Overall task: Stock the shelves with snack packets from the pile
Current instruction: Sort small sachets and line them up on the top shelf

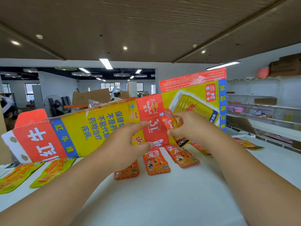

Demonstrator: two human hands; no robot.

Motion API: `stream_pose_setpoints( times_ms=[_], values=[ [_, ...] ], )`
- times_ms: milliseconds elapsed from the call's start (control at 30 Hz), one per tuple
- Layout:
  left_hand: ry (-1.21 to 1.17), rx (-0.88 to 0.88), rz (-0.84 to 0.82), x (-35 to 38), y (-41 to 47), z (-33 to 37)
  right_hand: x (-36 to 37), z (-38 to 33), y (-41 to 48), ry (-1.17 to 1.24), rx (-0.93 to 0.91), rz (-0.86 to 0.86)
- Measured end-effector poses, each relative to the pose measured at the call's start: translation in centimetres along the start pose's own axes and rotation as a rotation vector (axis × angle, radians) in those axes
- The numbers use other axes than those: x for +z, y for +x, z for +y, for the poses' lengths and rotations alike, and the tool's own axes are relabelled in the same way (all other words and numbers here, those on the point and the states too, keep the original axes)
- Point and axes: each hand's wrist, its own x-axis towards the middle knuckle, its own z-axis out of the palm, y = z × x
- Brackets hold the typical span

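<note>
Item: right hand (187, 126), raised above the white desk (162, 201), fingers and thumb curled round a held orange packet (170, 120). The packet is off the desk and tilted, its top end above the fingers and a black-banded end showing below the hand. Item: left hand (128, 142), just beside the right, fingers spread and loosely bent, holding nothing. Item: row of orange packets lying flat on the desk beneath both hands: one part-hidden under the left wrist (127, 172), one in the middle (157, 163), a small overlapping stack (182, 155), and one mostly hidden behind the right forearm (201, 148). Item: a further orange packet (249, 143), well apart at the right. Item: two green-yellow packets (53, 171) (13, 178), side by side near the desk's left edge. Item: flattened red and yellow carton (97, 124), standing on edge along the back of the desk, behind the packets. Item: white shelves (263, 95) at the far right, sparsely stocked; contents too blurred to tell.
</note>
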Motion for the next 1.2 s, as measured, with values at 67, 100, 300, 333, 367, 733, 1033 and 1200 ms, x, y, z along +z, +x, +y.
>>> stream_pose_setpoints(
  times_ms=[67, 100, 300, 333, 367, 733, 1033, 1200],
  values=[
    [-0.025, 0.005, -0.001, 0.2, 0.0, 0.1, -1.3, 1.0, 0.0, -0.039, 0.048, -0.020],
    [-0.036, 0.009, 0.000, 0.3, 0.0, 0.2, -2.1, 1.7, 0.0, -0.076, 0.080, -0.034],
    [-0.088, 0.027, 0.010, 1.0, 0.0, 0.7, -3.9, 7.4, 0.1, -0.273, 0.301, -0.061],
    [-0.097, 0.024, 0.004, 1.1, -0.1, 0.7, -3.5, 8.3, 0.1, -0.281, 0.329, -0.060],
    [-0.108, 0.026, -0.004, 1.2, -0.1, 0.7, -3.0, 9.1, 0.1, -0.278, 0.349, -0.063],
    [-0.136, 0.037, -0.089, 1.7, -0.2, 0.1, -0.3, 10.4, 0.6, -0.479, 0.395, -0.181],
    [-0.094, 0.027, -0.124, 1.2, -0.3, 0.3, -0.1, 10.2, 0.5, -0.512, 0.385, -0.212],
    [-0.103, 0.007, -0.132, 1.1, -0.3, 0.4, -0.1, 10.1, 0.4, -0.504, 0.388, -0.226]
  ],
)
